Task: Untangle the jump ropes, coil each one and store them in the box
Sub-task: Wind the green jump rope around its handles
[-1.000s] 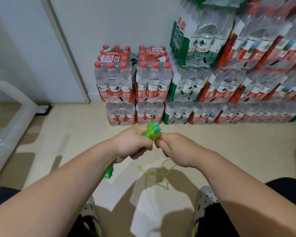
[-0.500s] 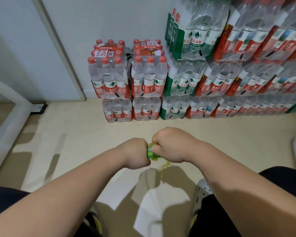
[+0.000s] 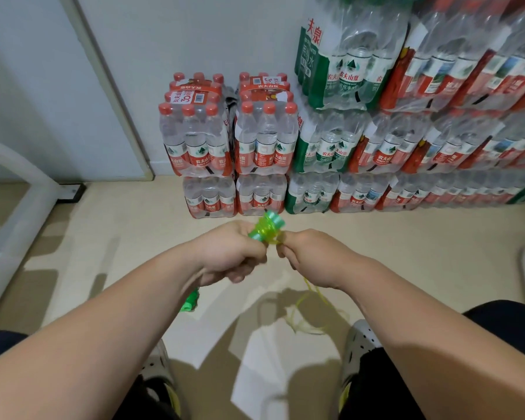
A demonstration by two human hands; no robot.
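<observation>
The person looks down at both arms, which reach forward and meet near the middle of the view. The left hand (image 3: 229, 253) is clenched around a green handle (image 3: 267, 227) of a jump rope; the ribbed, translucent top of the handle sticks out of the fist toward 1 o'clock. At 7 o'clock from this hand, under the wrist, a second green piece (image 3: 190, 301) shows, and it is not possible to tell if it belongs to the same handle or to another one. The right hand (image 3: 312, 259) is just beside the left one, at its 3 o'clock, with curled fingers that pinch the thin yellow-green cord (image 3: 311, 313) close to the handle. From the right hand the cord hangs down toward 6 o'clock and lies in loose loops on the beige floor (image 3: 437, 253), between the two shoes. The left shoe (image 3: 158, 368) is at 7 o'clock of the view and the right shoe (image 3: 358, 338) at 5 o'clock; both are light with dark holes. Stacked packs of water bottles (image 3: 264, 140) with red and green labels stand against the pale wall (image 3: 194, 34) from 12 o'clock to 3 o'clock. A thick white tube (image 3: 15, 219) bends along the edge at 9 o'clock.
</observation>
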